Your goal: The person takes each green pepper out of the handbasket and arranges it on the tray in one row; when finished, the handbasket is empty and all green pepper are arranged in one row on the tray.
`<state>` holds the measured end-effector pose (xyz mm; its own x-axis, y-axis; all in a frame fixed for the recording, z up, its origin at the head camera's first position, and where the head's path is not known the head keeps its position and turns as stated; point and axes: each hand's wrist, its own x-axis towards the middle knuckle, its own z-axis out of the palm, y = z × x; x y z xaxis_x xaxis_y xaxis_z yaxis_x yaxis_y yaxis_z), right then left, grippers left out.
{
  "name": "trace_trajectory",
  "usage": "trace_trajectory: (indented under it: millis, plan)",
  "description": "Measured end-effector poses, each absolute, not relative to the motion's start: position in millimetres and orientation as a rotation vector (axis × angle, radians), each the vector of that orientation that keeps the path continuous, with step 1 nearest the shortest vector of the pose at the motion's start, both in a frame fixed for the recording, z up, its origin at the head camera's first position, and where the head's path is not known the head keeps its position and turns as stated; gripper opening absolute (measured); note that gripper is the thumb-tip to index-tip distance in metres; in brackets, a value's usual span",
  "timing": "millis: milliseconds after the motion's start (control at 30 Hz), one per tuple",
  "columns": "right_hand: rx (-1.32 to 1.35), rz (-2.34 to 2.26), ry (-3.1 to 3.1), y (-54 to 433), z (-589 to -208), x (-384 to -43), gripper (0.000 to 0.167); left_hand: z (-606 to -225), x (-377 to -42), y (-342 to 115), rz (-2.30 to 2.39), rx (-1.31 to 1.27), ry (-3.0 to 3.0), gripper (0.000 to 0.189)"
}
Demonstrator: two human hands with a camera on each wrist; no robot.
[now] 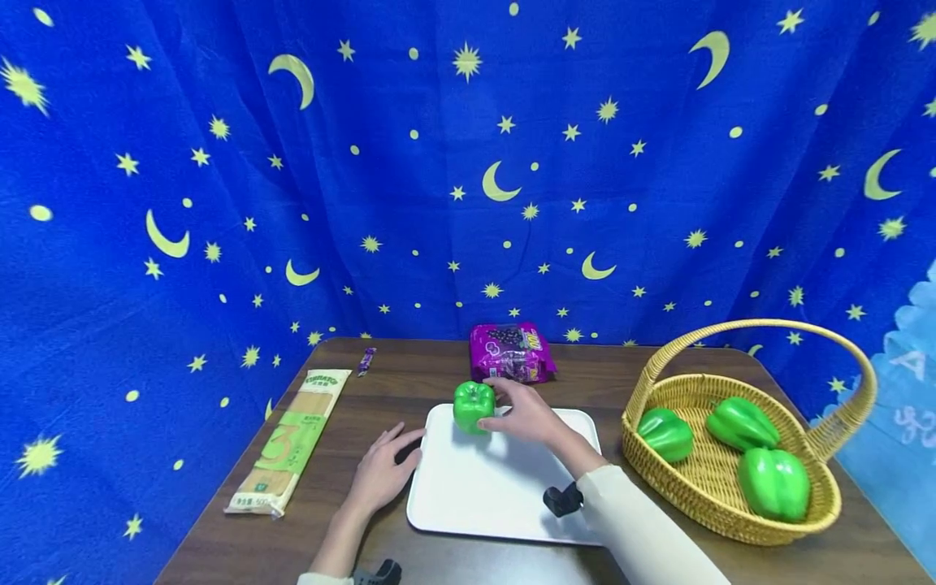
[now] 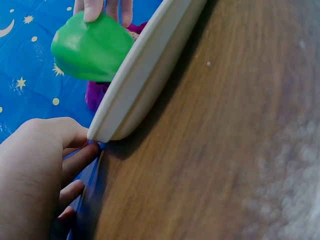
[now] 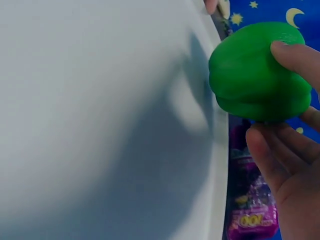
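Note:
A glossy green bell pepper [image 1: 474, 407] is held by my right hand [image 1: 522, 413] over the far part of a white tray [image 1: 475, 496]. In the right wrist view the thumb presses one side of the bell pepper [image 3: 255, 75] and the other fingers touch its underside in that picture. My left hand [image 1: 382, 471] is low at the tray's left edge. The left wrist view puts its fingertips right at the tray's rim [image 2: 112, 112], with the other fingers spread out beside it.
A wicker basket [image 1: 702, 487] with a tall handle stands on the right, with several green peppers [image 1: 773, 483] inside. A purple snack bag [image 1: 512, 351] lies behind the tray. On the left are a noodle pack [image 1: 288, 439] and a small purple wrapper [image 1: 366, 361]. A blue star-patterned curtain [image 1: 409, 195] hangs behind the table.

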<state>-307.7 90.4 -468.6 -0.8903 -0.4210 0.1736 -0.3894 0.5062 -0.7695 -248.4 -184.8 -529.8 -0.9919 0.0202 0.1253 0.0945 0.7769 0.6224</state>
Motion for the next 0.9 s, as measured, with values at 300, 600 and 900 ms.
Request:
trace_trajectory:
  millis: [300, 600, 900]
  plan:
    - [-0.699, -1.285, 2.753, 71.6, -472.0, -312.1, 0.08, -529.1, -248.7, -183.5, -1.013, -0.102, -2.859, 0.034]
    - [-0.734, -1.266, 2.752, 50.2, -469.0, -311.4, 0.082, -529.6, -246.3, -186.6, -1.034, -0.088, -2.838, 0.033]
    - [-0.684, -1.202, 2.809, 39.6, -475.7, -310.3, 0.08, -528.0, -248.2, -185.5, -1.031, -0.08, -2.872, 0.033]
